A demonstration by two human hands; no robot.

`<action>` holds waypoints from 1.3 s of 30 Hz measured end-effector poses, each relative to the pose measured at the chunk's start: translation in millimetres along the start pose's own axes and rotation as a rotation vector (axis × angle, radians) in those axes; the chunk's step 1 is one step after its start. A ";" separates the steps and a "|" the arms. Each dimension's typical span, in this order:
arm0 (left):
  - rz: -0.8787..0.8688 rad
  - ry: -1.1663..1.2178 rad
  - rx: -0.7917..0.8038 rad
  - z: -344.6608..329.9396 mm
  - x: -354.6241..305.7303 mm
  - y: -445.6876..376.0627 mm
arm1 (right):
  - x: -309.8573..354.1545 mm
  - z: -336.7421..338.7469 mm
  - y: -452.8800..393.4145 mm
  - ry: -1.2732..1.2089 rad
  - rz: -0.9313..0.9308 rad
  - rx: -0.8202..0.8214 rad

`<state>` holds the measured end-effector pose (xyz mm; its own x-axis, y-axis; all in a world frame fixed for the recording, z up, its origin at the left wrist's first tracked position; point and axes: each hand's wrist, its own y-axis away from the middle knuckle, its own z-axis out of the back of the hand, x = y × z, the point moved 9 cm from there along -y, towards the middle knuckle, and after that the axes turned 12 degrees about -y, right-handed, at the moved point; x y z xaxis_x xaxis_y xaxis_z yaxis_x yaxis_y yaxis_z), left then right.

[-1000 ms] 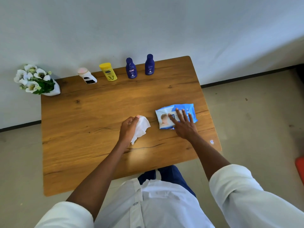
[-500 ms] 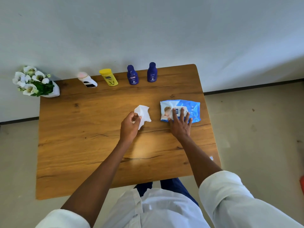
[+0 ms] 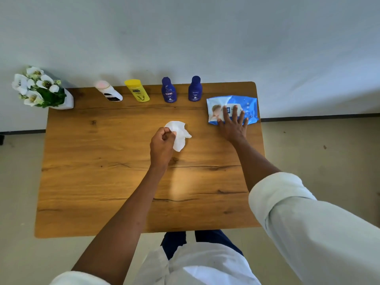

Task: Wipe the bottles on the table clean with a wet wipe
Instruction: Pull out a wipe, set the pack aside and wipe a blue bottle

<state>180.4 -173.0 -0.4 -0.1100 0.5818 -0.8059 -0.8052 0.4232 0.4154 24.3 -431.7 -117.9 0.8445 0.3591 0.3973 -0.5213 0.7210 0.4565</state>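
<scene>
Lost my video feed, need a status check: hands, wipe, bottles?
Left hand grips wet wipe. Right hand flat on wipes pack. Four bottles upright at far edge, untouched. Path clear.

Four bottles [image 3: 168, 90], one wipe [image 3: 179, 135], one pack [image 3: 232, 109]

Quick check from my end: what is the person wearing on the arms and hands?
Both hands are bare: no gloves, rings or watch visible on the left hand or right hand. White sleeves are rolled up near the elbows, leaving both forearms uncovered.
</scene>
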 end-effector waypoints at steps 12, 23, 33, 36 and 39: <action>0.004 0.091 -0.049 -9.1 -0.9 -10.3 | 21.5 31.9 -70.8 -0.039 0.008 0.034; 0.043 0.072 -0.067 -5.6 -1.0 -11.7 | 38.7 56.7 -48.2 -0.201 0.100 -0.301; 0.132 0.123 0.015 33.4 37.0 21.4 | 62.9 -40.3 93.4 -0.992 0.083 0.069; 0.122 0.149 0.032 53.9 41.4 31.8 | 102.1 -69.8 137.9 -1.098 0.034 0.269; 0.095 0.157 0.063 78.0 46.8 40.2 | 145.7 -80.4 176.3 -1.180 0.024 0.351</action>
<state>188.3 -74.6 11.6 -0.2774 0.5078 -0.8156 -0.7496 0.4166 0.5143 65.3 -204.5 -43.6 0.3009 -0.5171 0.8013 -0.6937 0.4579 0.5560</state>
